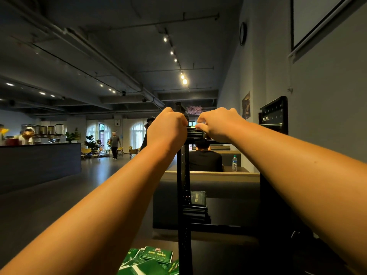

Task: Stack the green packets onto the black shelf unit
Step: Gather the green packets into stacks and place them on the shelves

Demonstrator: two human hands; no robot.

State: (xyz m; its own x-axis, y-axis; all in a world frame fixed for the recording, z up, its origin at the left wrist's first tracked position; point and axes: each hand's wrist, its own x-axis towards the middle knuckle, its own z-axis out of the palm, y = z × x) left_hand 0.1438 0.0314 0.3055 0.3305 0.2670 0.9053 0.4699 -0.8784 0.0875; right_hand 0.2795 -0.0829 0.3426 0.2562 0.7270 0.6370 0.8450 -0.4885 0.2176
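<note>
A black shelf unit (183, 175) with a perforated upright stands straight ahead. On its upper shelf lies a stack of dark green packets (194, 133). My left hand (166, 129) curls around the left end of that stack. My right hand (217, 124) curls over its right end, thumb and fingertips at the top packet. A second stack of green packets (197, 207) sits on a lower shelf. Several loose green packets (151, 262) lie in a pile at the bottom of the view, left of the upright.
A grey wall runs along the right with a black pegboard panel (275, 116). Behind the shelf a seated person (205, 159) and a water bottle (234, 163) are at a bench table. A counter (39, 161) stands far left; another person walks across the open floor.
</note>
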